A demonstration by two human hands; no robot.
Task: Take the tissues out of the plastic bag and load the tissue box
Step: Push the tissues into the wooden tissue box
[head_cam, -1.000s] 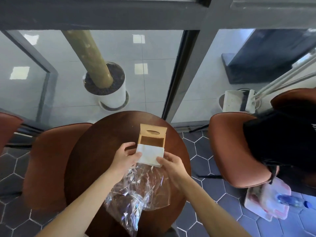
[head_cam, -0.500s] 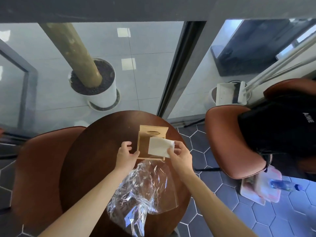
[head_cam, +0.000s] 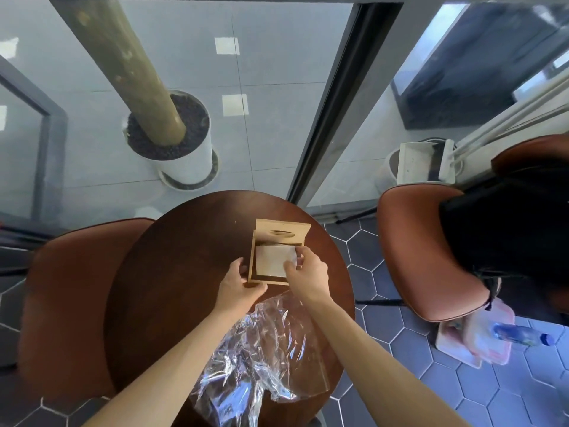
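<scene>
Gripping tissues (head_cam: 274, 261) inside tissue box (head_cam: 253, 260) walls.

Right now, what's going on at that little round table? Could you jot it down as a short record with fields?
Setting: round wooden table, brown chairs on both sides
Tissue box: wooden, lid open, on the table
Tissues: white stack, set in the box opening
Right hand: pinches the stack's right edge
Left hand: holds the box's near left corner
Plastic bag: clear, crumpled, on the table's near side, looks empty
Stage: tissues out of the bag, going into the box
</scene>
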